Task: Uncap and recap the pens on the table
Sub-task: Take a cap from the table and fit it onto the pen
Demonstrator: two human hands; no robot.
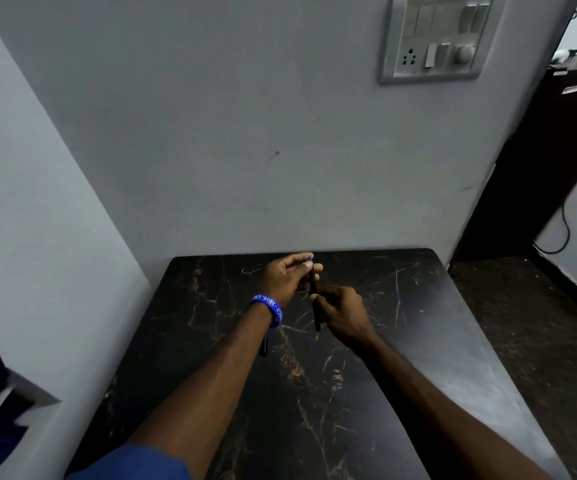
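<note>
A thin dark pen (pixel 315 306) with a blue end is held nearly upright above the far middle of the black marble table (pixel 418 341). My left hand (pixel 289 277), with a blue wristband, pinches its upper end by the blue tip. My right hand (pixel 344 315) grips the barrel lower down. Whether the cap is on or off I cannot tell. A second dark pen (pixel 264 346) lies on the table, partly hidden under my left forearm.
The table stands in a corner, with grey walls behind and to the left. A switch panel (pixel 436 36) is high on the back wall. A dark cabinet (pixel 550 161) and a cable stand to the right, past the table's edge.
</note>
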